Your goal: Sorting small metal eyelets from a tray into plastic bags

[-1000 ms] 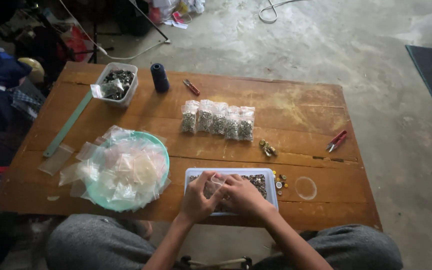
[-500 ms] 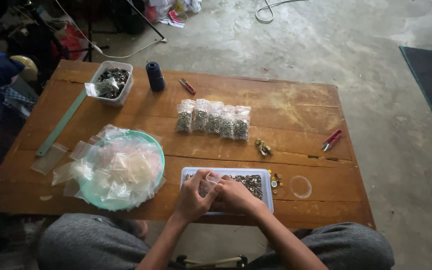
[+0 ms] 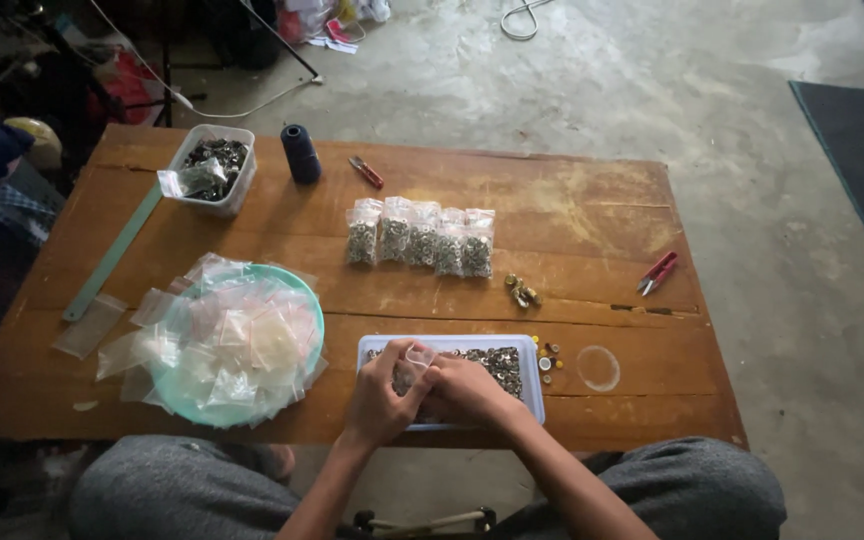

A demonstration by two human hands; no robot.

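Note:
My left hand (image 3: pixel 380 393) and my right hand (image 3: pixel 465 388) meet over a white rectangular tray (image 3: pixel 534 372) full of small dark metal pieces at the table's near edge. Between them they hold a small clear plastic bag (image 3: pixel 414 358); both hands pinch it. A row of several filled clear bags (image 3: pixel 419 238) of the same metal pieces lies in the table's middle. At the left a teal round basin (image 3: pixel 304 290) holds a heap of empty clear bags (image 3: pixel 232 340).
On the wooden table (image 3: pixel 592 210): a white tub (image 3: pixel 210 166) of metal parts, a dark thread spool (image 3: pixel 300 153), a green ruler (image 3: pixel 112 252), red snips (image 3: pixel 657 272), another small red tool (image 3: pixel 366 171), brass pieces (image 3: pixel 522 292), a clear lid (image 3: pixel 598 367). Concrete floor beyond.
My hands have stayed over the white tray, shifting only slightly with the small bag between them. The view has drifted a little; the things on the table lie as before.

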